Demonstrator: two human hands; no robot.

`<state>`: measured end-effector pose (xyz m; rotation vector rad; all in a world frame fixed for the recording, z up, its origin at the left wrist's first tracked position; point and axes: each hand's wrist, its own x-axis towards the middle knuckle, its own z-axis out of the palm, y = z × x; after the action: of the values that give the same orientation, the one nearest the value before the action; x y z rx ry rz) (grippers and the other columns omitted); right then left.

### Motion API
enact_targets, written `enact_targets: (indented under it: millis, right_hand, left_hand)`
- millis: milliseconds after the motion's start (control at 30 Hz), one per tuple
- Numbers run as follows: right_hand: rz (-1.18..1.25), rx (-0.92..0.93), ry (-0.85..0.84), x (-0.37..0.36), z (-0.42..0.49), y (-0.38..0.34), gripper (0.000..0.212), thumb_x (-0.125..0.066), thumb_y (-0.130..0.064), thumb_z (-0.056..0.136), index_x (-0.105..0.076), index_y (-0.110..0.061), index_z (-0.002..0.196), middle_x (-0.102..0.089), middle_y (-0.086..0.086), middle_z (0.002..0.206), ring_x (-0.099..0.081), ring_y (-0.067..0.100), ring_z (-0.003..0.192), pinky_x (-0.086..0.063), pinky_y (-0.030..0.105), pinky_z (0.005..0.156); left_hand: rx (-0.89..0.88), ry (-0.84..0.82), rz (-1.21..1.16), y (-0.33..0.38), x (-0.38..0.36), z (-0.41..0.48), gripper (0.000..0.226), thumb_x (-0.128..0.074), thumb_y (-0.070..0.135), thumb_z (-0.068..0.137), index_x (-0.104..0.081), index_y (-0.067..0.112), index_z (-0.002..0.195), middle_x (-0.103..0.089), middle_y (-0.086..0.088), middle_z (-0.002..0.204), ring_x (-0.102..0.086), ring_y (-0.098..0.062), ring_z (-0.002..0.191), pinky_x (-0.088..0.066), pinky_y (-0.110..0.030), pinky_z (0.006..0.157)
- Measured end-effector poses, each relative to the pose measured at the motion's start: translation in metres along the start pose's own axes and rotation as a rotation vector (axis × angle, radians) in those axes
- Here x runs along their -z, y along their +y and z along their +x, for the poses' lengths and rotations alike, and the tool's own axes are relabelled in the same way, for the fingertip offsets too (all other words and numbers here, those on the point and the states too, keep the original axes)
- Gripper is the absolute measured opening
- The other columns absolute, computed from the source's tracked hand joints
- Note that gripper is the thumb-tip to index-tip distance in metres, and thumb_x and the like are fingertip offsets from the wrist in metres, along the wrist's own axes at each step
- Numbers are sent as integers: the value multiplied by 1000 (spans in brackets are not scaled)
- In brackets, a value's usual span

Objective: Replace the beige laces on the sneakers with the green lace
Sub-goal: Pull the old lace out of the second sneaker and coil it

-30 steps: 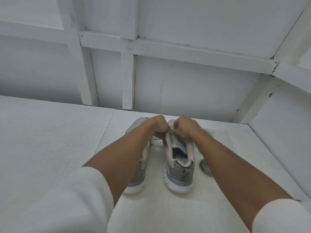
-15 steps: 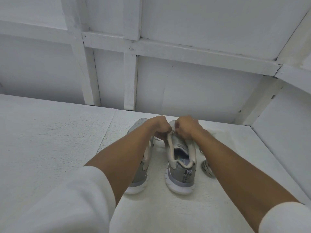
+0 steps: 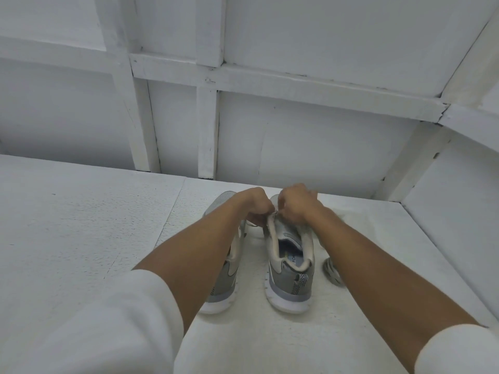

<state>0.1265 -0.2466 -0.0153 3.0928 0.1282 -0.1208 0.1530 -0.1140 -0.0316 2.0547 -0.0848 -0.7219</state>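
1. Little has moved since the earlier frames: both hands stay at the front of the right sneaker [image 3: 290, 268], and only the right hand's knuckles have risen a touch.
2. Both sneakers stand side by side on the white table [image 3: 81, 225], heels toward the camera. The left sneaker [image 3: 224, 288] is half hidden under the left forearm.
3. The left hand [image 3: 256, 209] is curled, its fingertips down at the top eyelets of the right sneaker. It seems to pinch a short pale strand of beige lace [image 3: 272, 215].
4. The right hand [image 3: 298, 207] is curled too and meets the left hand over the same strand. Thumb and forefinger appear to pinch it, though the fingertips themselves are mostly hidden.
5. The rest of that lace lies under the hands, so I cannot tell how many eyelets it has left.
6. I cannot make out the green lace in this view. It may be behind the right wrist, but nothing shows clearly.
7. A small grey thing [image 3: 332, 275] lies just right of the right sneaker, partly under the right forearm. What it is I cannot tell.
8. My judgement is that the task is at an early stage. The beige lace is being worked loose on the right sneaker, and no green shows on either sneaker.
9. What remains is pulling both beige laces out, then threading the green lace in.
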Motion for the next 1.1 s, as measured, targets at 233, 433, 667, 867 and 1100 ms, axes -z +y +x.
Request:
enact_targets:
  millis: [233, 433, 667, 867, 1100]
  right_hand:
    - [-116, -105, 42, 23, 0, 27, 18, -49, -16, 89, -64, -15, 98, -60, 5, 112, -45, 27, 117, -34, 40, 91]
    - [19, 30, -10, 0, -1, 6, 14, -66, -34, 85, -69, -27, 96, -63, -2, 112, -48, 24, 117, -36, 41, 96]
    - [-273, -176, 214, 22, -5, 17, 25, -51, -14, 86, -62, -17, 109, -61, 4, 112, -47, 27, 113, -35, 41, 94]
    - [-53, -183, 168, 26, 0, 33, 44, -55, -22, 89, -47, -19, 132, -46, 5, 137, -38, 30, 128, -32, 48, 101]
    - [-32, -42, 13, -2, -1, 0, 14, -62, -32, 88, -69, -26, 98, -61, 2, 112, -40, 25, 122, -33, 42, 98]
  left_hand:
    - [3, 3, -20, -1, -1, 0, 24, -53, 3, 92, -64, -13, 107, -69, -27, 104, -70, -35, 97, -58, -44, 86]
    - [6, 2, -17, 0, 1, -2, 23, -54, 4, 92, -65, -12, 105, -70, -26, 100, -71, -34, 96, -58, -44, 87]
    - [-2, 8, -35, -2, 0, -2, 22, -55, 5, 93, -64, -12, 104, -69, -23, 93, -70, -35, 94, -57, -45, 87]
    - [10, 1, -34, -3, 1, -1, 23, -58, 7, 90, -66, -10, 104, -71, -24, 98, -71, -34, 94, -58, -46, 85]
    - [6, -7, -55, -3, 1, -3, 25, -55, 4, 91, -63, -12, 108, -70, -25, 95, -70, -35, 96, -57, -45, 87]
